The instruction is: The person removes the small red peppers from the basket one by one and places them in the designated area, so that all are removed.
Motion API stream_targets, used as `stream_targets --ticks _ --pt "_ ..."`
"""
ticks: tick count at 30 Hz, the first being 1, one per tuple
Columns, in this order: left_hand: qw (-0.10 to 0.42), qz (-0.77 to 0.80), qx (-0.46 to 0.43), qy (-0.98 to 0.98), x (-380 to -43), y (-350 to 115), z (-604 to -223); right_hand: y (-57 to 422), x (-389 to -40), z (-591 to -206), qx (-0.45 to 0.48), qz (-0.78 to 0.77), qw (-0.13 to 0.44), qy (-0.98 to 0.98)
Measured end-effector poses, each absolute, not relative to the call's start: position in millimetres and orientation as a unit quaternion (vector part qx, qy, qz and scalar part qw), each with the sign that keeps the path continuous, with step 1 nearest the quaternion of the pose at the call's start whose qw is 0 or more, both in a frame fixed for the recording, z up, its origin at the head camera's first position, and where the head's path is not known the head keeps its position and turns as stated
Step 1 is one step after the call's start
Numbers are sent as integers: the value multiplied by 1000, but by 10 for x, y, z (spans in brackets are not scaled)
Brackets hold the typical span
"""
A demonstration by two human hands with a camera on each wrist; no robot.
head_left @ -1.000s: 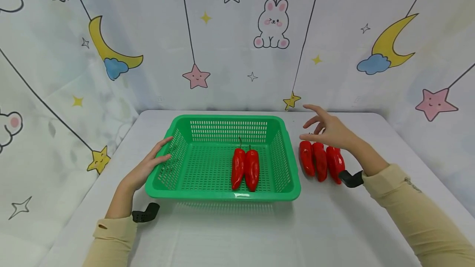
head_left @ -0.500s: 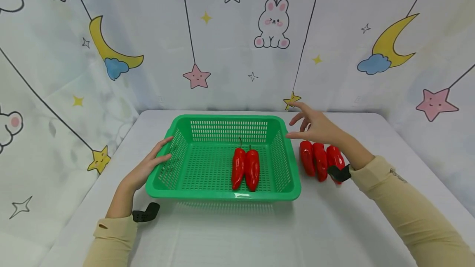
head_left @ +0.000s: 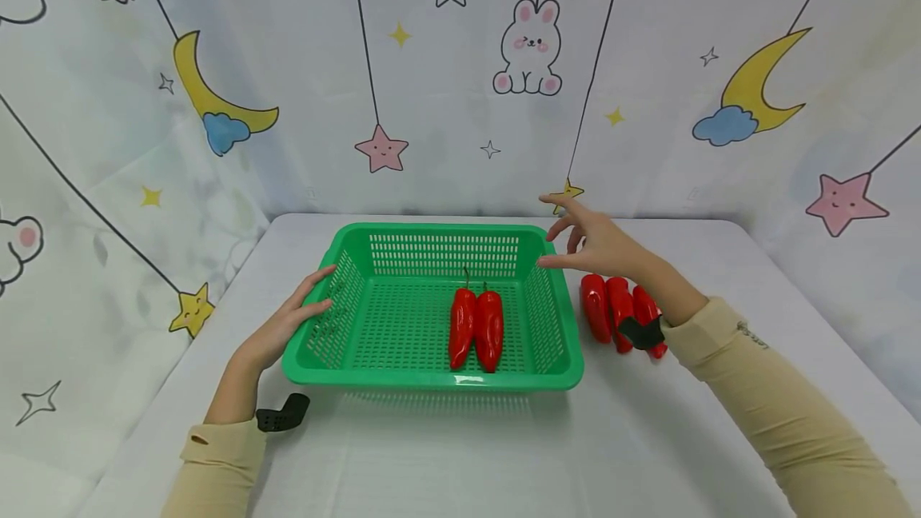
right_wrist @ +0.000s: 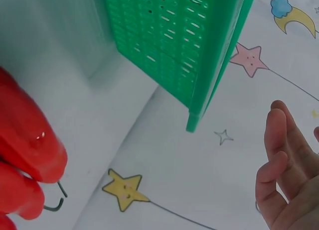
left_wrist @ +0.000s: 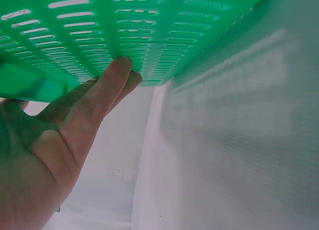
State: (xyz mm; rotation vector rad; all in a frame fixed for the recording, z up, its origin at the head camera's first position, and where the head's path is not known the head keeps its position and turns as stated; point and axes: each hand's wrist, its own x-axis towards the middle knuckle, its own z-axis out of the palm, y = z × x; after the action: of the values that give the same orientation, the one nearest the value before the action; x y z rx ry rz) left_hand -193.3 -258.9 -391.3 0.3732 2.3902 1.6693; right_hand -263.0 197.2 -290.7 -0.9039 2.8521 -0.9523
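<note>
A green plastic basket (head_left: 432,379) stands on the table with two red peppers (head_left: 476,330) lying side by side inside, toward its right half. My left hand (head_left: 284,322) holds the basket's left rim, with thumb and a fingertip over the edge. From the left wrist view, other fingers (left_wrist: 99,95) of that hand lie against the slotted outer wall. Over the basket's far right corner hovers my right hand (head_left: 597,242), thumb and fingers spread with nothing between them. In the right wrist view this hand (right_wrist: 294,175) appears apart from the basket (right_wrist: 164,46).
Three more red peppers (head_left: 596,308) lie in a row on the white table (head_left: 446,454), just right of the basket and partly under my right forearm. Behind the table hangs a patterned cloth (head_left: 439,86) with stars, moons and rabbits.
My right hand has moved left, from above the loose peppers to over the basket's right rim. The left hand, basket and peppers have stayed put.
</note>
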Motion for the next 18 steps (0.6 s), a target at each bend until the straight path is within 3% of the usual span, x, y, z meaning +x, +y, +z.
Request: stream_targets --ticks 18 --pt "98 558 127 814 -1941 -2587 -3923 1628 -2605 -2810 -331 -316 5 889"
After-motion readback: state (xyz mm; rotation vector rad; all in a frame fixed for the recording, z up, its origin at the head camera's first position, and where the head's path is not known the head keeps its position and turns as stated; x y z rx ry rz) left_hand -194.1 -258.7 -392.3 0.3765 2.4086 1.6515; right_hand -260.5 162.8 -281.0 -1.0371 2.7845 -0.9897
